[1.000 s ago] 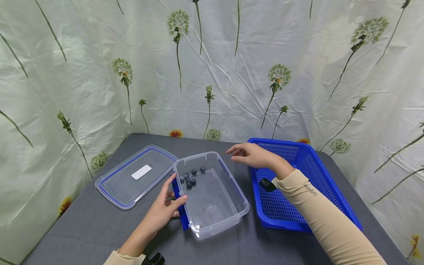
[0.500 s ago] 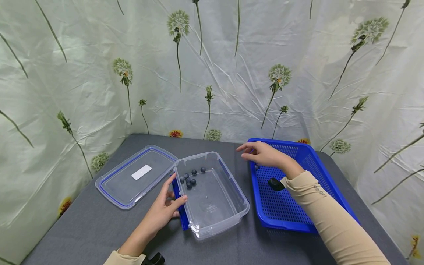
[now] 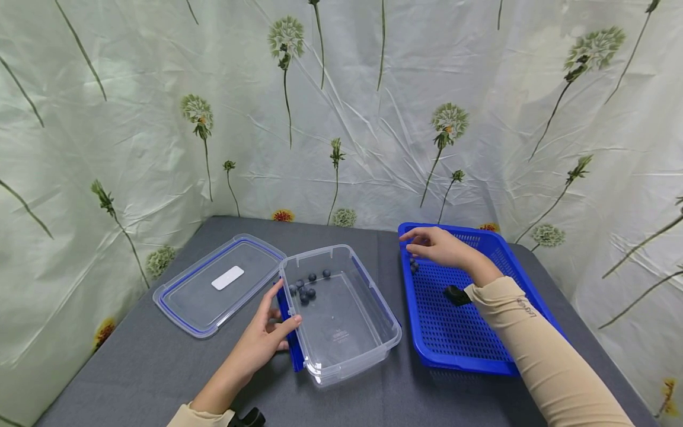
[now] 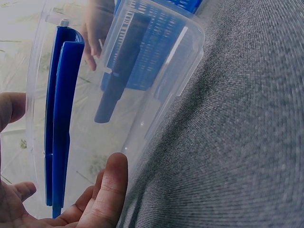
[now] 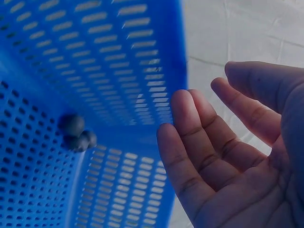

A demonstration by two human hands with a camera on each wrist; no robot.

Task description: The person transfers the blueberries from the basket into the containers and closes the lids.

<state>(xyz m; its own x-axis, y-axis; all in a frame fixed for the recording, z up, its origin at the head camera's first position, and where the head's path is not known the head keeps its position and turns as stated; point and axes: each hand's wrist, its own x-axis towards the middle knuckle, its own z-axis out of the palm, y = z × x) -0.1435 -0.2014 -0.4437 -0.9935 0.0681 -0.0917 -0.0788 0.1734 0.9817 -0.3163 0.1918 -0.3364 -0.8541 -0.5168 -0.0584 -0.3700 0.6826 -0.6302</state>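
Observation:
My left hand (image 3: 257, 345) holds the clear plastic food container (image 3: 347, 347) by its left side, thumb over the rim and fingers by the blue latch (image 4: 63, 114). Several blueberries (image 3: 312, 293) lie inside, gathered towards the container's back left. Over the back left corner of the blue basket (image 3: 421, 350) hovers my right hand (image 3: 439, 246), its fingers loosely bent and nothing in them. Below that hand a small cluster of blueberries (image 5: 72, 126) rests in the basket's corner, partly hidden by the hand in the head view.
The container's clear lid (image 3: 187, 299), with a blue seal and a white label (image 3: 227, 277), lies flat at the left, its right end close to the container. A grey cloth (image 3: 133, 367) covers the table. Behind it hangs a flowered curtain (image 3: 373, 118).
My right hand has moved right, from beside the basket's left rim to over its back left corner, uncovering blueberries there. The left hand and container have stayed put.

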